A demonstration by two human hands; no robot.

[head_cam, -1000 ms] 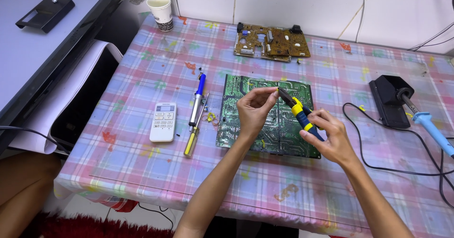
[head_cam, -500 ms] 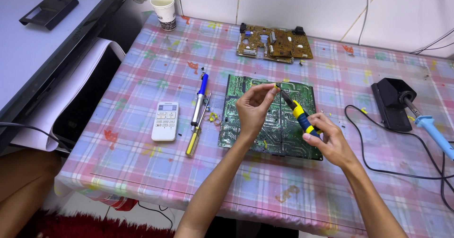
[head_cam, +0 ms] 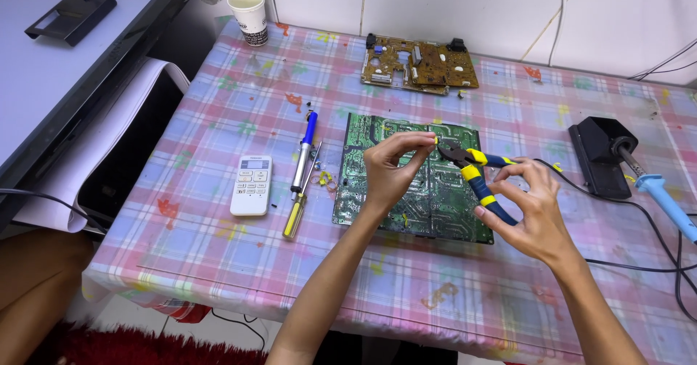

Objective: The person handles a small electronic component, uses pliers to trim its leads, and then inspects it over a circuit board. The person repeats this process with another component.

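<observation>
My left hand pinches a tiny yellowish component between thumb and fingertips above a green circuit board. My right hand grips small pliers with blue and yellow handles; their dark jaws point at the component and nearly touch it. The green board lies flat on the checked tablecloth under both hands.
A brown circuit board lies at the back. A white remote, a blue-handled tool and a yellow-handled screwdriver lie left of the green board. A soldering iron rests in its black stand at right. A paper cup stands far left.
Both hands have stayed over the green board; the pliers' jaws have come a little closer to the component in my left fingers.
</observation>
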